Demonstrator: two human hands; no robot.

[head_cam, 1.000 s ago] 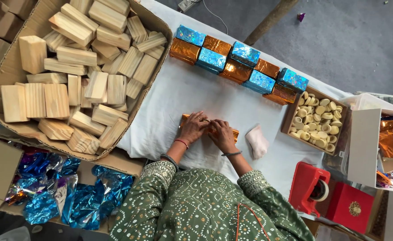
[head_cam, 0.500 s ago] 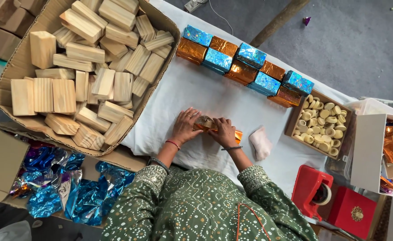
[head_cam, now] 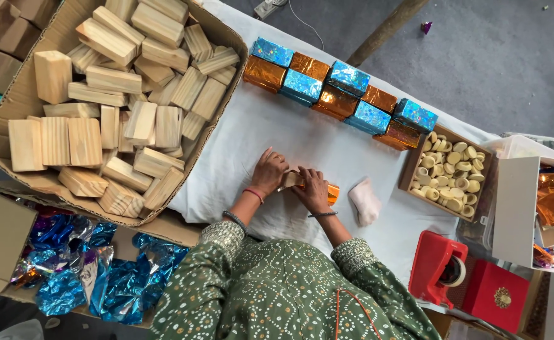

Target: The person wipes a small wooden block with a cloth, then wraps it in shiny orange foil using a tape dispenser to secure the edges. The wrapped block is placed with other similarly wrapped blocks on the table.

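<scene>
So both hands are on the orange-foil block (head_cam: 315,186), which sits on the white cloth of the table (head_cam: 258,126), a bit in from the cardboard box of wooden blocks (head_cam: 110,94). The left hand (head_cam: 269,170) presses down on the end nearer that box with its fingers spread flat, and the right hand (head_cam: 313,189) has its fingers curled over the block, gripping it. Looks to me like the end-fold stage of the wrap: bare wood still peeks out at the end nearer the box. The next move probably calls for creasing that flap shut and holding it tight. On the far side from the box are the red tape dispenser (head_cam: 439,267) and a tray of pale round pieces (head_cam: 448,170). A row of blue and orange wrapped blocks (head_cam: 340,91) runs off from the box's top corner.
</scene>
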